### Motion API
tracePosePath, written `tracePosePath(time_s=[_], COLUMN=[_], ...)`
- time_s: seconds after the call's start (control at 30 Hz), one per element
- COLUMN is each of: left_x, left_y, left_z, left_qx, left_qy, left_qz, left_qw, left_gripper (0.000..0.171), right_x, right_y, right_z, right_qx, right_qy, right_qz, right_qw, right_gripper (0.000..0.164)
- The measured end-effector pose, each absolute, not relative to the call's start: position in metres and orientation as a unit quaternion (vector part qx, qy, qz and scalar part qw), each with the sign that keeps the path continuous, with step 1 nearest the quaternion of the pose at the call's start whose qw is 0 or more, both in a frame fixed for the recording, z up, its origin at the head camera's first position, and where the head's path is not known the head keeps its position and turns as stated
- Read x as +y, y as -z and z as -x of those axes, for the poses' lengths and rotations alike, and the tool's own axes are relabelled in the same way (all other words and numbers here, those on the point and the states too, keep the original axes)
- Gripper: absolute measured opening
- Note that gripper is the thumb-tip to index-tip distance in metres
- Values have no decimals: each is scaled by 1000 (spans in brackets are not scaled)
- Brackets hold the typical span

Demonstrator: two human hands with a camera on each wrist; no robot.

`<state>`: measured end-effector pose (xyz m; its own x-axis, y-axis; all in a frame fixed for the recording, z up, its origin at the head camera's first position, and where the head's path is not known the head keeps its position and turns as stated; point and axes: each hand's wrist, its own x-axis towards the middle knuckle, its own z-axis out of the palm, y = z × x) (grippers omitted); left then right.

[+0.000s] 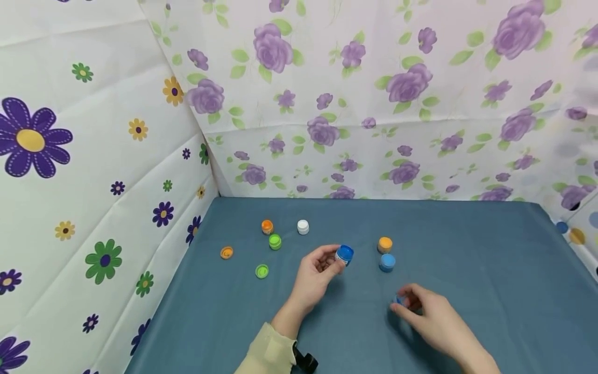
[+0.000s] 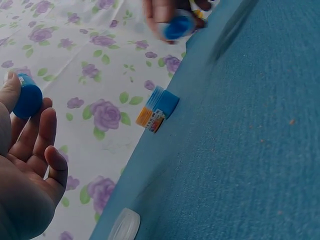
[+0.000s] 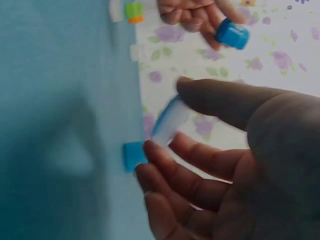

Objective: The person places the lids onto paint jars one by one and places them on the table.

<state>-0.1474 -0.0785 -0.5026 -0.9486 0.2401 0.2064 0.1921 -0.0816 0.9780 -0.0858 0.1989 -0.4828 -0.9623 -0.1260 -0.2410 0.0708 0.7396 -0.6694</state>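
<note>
My left hand (image 1: 312, 278) pinches a small paint jar (image 1: 345, 253) filled with dark blue between thumb and fingers, raised above the table and tilted. In the right wrist view this blue jar (image 3: 232, 34) shows at the top. Lower and to the right, my right hand (image 1: 434, 319) pinches a blue-and-white jar lid (image 3: 171, 122) by its edge, apart from the jar. The lid (image 2: 178, 26) turns its blue face to the left wrist camera. Between and beyond the hands stand a light blue jar (image 1: 386, 263) and a yellow-orange jar (image 1: 385, 244).
On the blue tablecloth (image 1: 467, 249), left of the left hand, stand an orange jar (image 1: 267, 226), a green jar (image 1: 275, 241) and a white jar (image 1: 303, 227). An orange lid (image 1: 226, 252) and a green lid (image 1: 262, 271) lie nearby. Flowered cloth (image 1: 322, 93) hangs behind.
</note>
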Motion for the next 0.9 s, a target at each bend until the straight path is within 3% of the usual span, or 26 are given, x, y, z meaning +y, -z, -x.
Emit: tracePosePath(time_s=[0.2, 0.43, 0.73, 0.9], left_x=[-77, -73, -69, -68], left_y=[502, 504, 502, 502], left_z=[147, 145, 142, 139], left_qx=[678, 681, 671, 664], left_qy=[-717, -709, -718, -725], left_qz=[-161, -180, -175, -166], left_qw=[17, 26, 61, 81], left_gripper=[34, 33, 32, 33], right_x=[187, 164, 146, 143], right_y=[452, 434, 436, 437], right_z=[97, 106, 114, 113], right_qx=[901, 859, 835, 835], right_qy=[427, 505, 543, 546], right_qz=[54, 78, 83, 65], right_qw=[57, -13, 9, 31], right_gripper=[48, 31, 48, 39])
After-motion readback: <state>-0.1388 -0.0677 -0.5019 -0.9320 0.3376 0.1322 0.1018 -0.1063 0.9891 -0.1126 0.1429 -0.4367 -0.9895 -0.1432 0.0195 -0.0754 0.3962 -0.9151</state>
